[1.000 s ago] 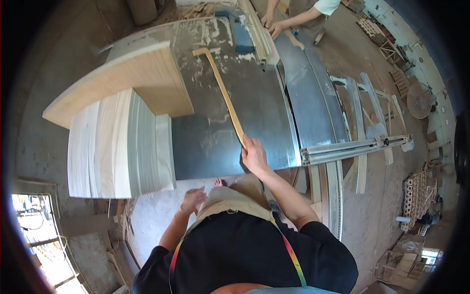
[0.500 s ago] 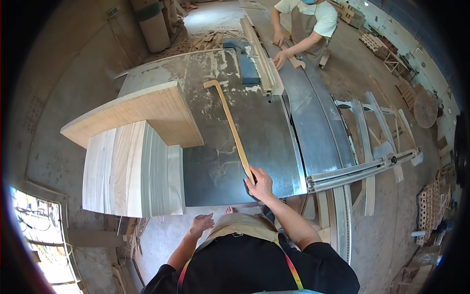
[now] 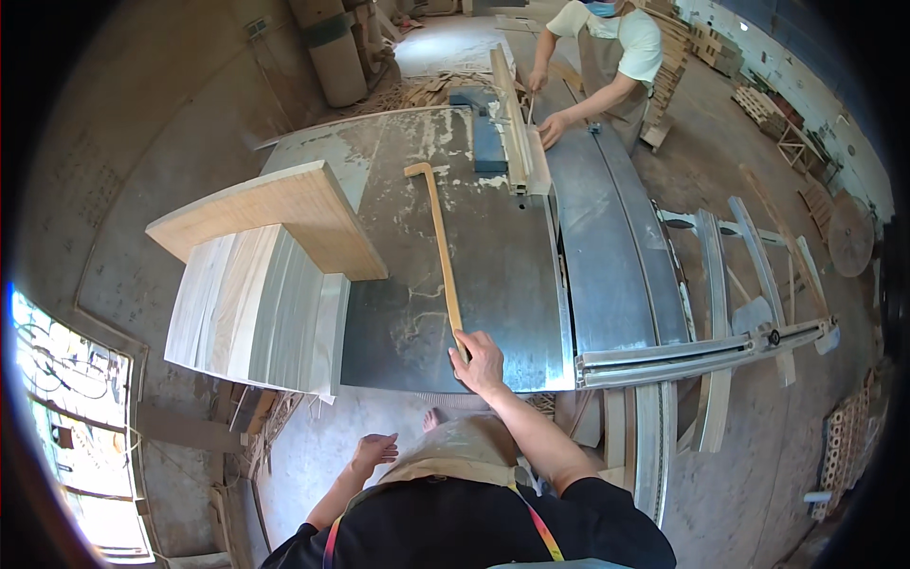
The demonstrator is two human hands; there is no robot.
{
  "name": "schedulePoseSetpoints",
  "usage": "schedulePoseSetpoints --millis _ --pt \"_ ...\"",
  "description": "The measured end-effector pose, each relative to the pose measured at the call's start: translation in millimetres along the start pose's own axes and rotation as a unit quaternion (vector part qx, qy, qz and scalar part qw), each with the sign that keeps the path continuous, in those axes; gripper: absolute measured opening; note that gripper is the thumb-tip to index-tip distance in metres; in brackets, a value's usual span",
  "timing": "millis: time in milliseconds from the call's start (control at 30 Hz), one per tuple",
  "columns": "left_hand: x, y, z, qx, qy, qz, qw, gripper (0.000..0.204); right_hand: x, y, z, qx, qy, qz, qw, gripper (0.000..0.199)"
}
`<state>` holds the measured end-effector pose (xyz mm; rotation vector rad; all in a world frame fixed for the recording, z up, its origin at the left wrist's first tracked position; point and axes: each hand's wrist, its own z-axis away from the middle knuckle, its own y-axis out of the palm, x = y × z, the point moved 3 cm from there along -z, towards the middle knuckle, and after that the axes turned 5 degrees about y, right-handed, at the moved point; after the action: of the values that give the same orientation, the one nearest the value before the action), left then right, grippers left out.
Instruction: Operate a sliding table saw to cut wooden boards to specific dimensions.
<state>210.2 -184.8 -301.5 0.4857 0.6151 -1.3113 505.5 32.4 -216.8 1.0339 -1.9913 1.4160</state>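
My right hand (image 3: 480,362) is wrapped round the near end of a long, thin wooden stick with a hooked far tip (image 3: 442,248). The stick lies along the dark metal table of a saw (image 3: 398,327), its hook pointing left. Lower down, in front of the apron, my left hand (image 3: 374,452) hangs in the air with its fingers stretched out, holding nothing. Left of the stick stands a stack of pale boards (image 3: 251,303) at the table's near left corner. A wider wooden panel (image 3: 284,213) leans or rests across the back of that stack.
A co-worker (image 3: 616,57) stands at the far side, hands by the fence (image 3: 512,123). A blue block-like part (image 3: 488,142) sits beside the fence. To the right are the sliding table (image 3: 607,237) and a metal crossbar (image 3: 664,365). Wood scraps (image 3: 445,90) lie beyond.
The whole view has shifted slightly. My right hand keeps its grip on the stick, and my left hand stays free. The curved wooden piece by the co-worker's hands no longer shows there.
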Motion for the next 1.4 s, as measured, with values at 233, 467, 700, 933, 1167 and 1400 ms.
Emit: schedulePoseSetpoints --millis 233,467,700,933,1167,1400 --pt "9 -5 -7 0.047 -0.004 -0.027 0.998 0.036 -2 -1 -1 -0.019 -0.014 0.012 1.000 0.035" --pt "8 -68 -37 0.068 0.035 -0.050 0.996 0.040 7 11 0 -0.022 0.035 0.032 0.999 0.032" --pt "17 -141 -57 -0.014 0.033 -0.037 0.999 0.040 15 18 0 -0.036 0.008 0.075 0.997 0.033" --pt "21 -168 -73 0.027 0.027 -0.020 0.999 0.042 26 26 -6 -0.062 0.007 0.107 0.992 0.032" --pt "17 -158 -83 0.039 0.039 0.003 0.998 0.040 11 25 -4 -0.058 0.018 0.122 0.991 0.036" --pt "6 -109 -68 0.030 0.027 -0.057 0.998 0.039 -5 12 11 -0.059 0.089 -0.022 0.994 0.035"
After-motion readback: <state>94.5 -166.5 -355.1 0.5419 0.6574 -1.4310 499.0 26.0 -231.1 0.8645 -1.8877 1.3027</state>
